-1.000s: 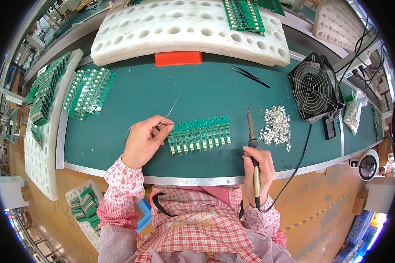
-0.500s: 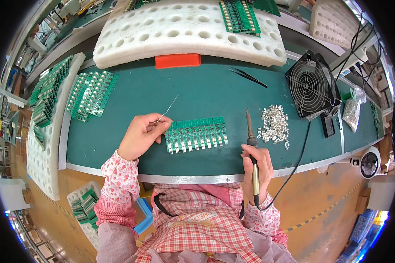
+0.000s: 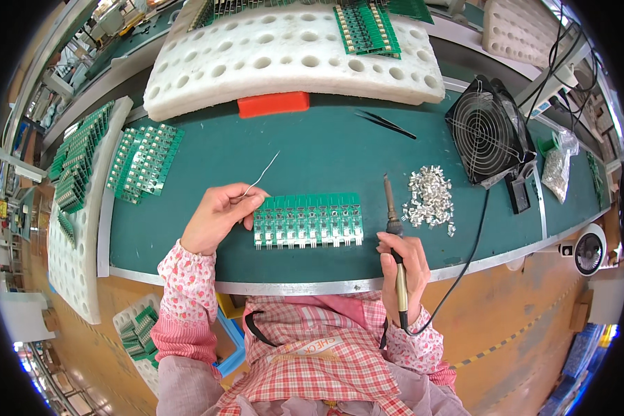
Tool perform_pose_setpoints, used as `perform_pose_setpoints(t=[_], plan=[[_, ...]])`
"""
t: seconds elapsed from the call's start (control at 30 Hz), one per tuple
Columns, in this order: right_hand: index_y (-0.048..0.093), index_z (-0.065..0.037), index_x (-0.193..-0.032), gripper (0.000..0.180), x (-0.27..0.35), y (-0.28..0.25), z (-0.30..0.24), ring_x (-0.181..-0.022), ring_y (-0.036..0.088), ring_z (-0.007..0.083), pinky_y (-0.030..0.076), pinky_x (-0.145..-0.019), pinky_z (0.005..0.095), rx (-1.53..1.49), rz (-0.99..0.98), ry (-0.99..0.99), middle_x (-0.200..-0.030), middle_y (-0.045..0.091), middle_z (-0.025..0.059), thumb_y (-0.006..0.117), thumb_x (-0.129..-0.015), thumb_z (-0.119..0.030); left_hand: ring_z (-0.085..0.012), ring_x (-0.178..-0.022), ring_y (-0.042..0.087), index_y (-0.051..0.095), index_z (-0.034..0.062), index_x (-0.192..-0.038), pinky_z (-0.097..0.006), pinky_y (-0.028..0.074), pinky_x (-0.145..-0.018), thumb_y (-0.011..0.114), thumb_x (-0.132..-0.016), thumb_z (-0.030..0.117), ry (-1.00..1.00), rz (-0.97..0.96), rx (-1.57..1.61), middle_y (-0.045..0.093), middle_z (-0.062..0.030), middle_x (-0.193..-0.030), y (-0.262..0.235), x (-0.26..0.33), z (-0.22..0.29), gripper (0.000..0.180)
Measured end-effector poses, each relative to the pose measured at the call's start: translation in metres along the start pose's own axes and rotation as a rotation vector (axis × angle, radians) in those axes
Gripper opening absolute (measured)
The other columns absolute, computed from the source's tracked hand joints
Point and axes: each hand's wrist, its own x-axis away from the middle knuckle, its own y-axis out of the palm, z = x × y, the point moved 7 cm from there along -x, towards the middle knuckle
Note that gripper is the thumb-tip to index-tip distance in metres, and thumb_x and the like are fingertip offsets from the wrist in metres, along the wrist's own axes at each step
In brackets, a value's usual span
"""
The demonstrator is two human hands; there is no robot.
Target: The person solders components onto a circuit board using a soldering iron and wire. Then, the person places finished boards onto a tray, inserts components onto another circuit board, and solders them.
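Note:
My left hand (image 3: 218,216) is closed in a pinch on a thin strand of solder wire (image 3: 268,167), whose free end points up and away. Its fingertips also touch the upper left corner of a green circuit board panel (image 3: 308,220). Rows of small parts cover this panel, and metal pins stick out along its near edge. To the right, my right hand (image 3: 412,265) grips a soldering iron (image 3: 390,200) by its handle. The iron's tip points away from me, apart from the panel. Just beyond it lies a heap of small white connectors (image 3: 428,197).
A black fan (image 3: 482,128) stands at the right, near black tweezers (image 3: 388,124). White foam blocks (image 3: 284,66) with boards on them sit at the back and left. A red block (image 3: 274,105) touches the back foam. More boards (image 3: 145,159) lie on the left of the green mat.
The circuit board panel has turned slightly and now lies straighter, its pins showing less. Both hands keep their holds. The whole view has shifted a little.

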Motion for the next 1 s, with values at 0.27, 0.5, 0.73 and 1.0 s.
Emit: perform_pose_setpoints(t=[0.27, 0.5, 0.73, 1.0], plan=[[0.063, -0.006, -0.105, 0.027, 0.001, -0.003, 0.000, -0.070, 0.057, 0.0205, 0.047, -0.061, 0.0302, -0.009, 0.016, -0.010, -0.081, 0.056, 0.0082, 0.064, -0.079, -0.003, -0.0059, -0.069, 0.053, 0.065, -0.0017, -0.099, -0.020, 0.043, -0.060, 0.056, -0.091, 0.013, 0.040, -0.034, 0.091, 0.062, -0.0015, -0.083, -0.001, 0.001, -0.005, 0.019], [0.062, -0.005, -0.107, 0.028, 0.002, -0.003, 0.001, -0.069, 0.056, 0.0208, 0.047, -0.061, 0.0300, -0.052, 0.025, -0.015, -0.081, 0.057, 0.0089, 0.063, -0.079, -0.002, -0.0063, -0.071, 0.053, 0.065, -0.0020, -0.099, -0.020, 0.043, -0.061, 0.056, -0.091, 0.014, 0.071, -0.021, 0.092, 0.063, -0.0020, -0.085, -0.001, 0.004, -0.005, 0.020], [0.062, -0.005, -0.106, 0.027, 0.003, -0.004, -0.001, -0.069, 0.056, 0.0207, 0.047, -0.061, 0.0302, -0.051, 0.031, -0.020, -0.081, 0.058, 0.0089, 0.064, -0.079, -0.003, -0.0071, -0.070, 0.054, 0.065, -0.0021, -0.097, -0.021, 0.044, -0.062, 0.056, -0.090, 0.014, 0.111, -0.001, 0.091, 0.064, -0.0027, -0.084, 0.000, 0.011, -0.004, 0.020], [0.062, -0.005, -0.105, 0.024, 0.001, -0.003, -0.003, -0.070, 0.057, 0.0213, 0.047, -0.062, 0.0301, -0.058, 0.036, -0.015, -0.081, 0.058, 0.0098, 0.063, -0.080, -0.004, -0.0079, -0.070, 0.053, 0.064, -0.0034, -0.100, -0.021, 0.045, -0.063, 0.057, -0.090, 0.010, 0.186, 0.056, 0.064, 0.062, -0.0035, -0.084, -0.003, 0.028, 0.005, 0.018]])
